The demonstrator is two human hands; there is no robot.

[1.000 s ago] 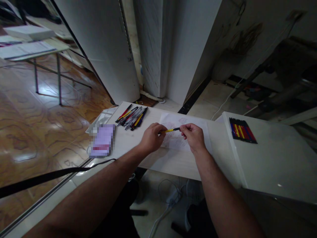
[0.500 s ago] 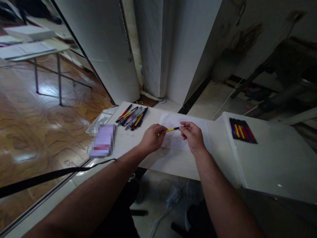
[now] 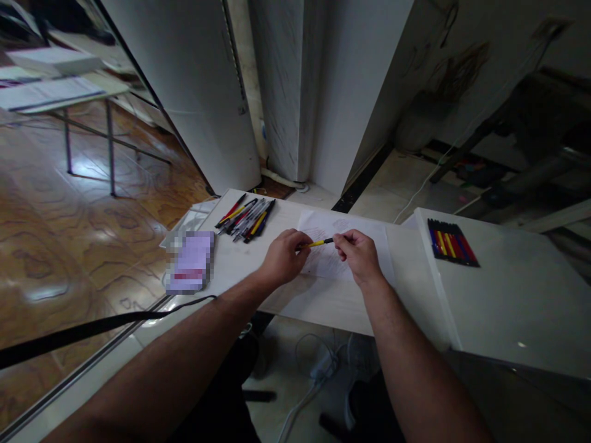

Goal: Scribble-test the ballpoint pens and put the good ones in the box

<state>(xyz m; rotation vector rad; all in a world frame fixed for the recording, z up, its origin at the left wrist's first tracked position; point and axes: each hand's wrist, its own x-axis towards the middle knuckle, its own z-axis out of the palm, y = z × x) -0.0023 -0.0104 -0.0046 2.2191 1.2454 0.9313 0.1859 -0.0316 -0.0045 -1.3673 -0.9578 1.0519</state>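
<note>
Yellow-and-black pen (image 3: 318,243): our left hand (image 3: 285,255) and right hand (image 3: 361,253) pinch opposite ends, likely for steadiness. Loose pens (image 3: 249,219): far left, within reach.

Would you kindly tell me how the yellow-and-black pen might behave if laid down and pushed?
Straight between left hand and right hand, the pen is probably stiff. It looks slender, so likely light, and seems rounded, so may roll.

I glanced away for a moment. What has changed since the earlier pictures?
The right hand, looser half a second ago, has closed slightly at the black end of the pen. Nothing was visibly let go. The left hand still grips the pen; pile, pen row and paper stayed.
</note>
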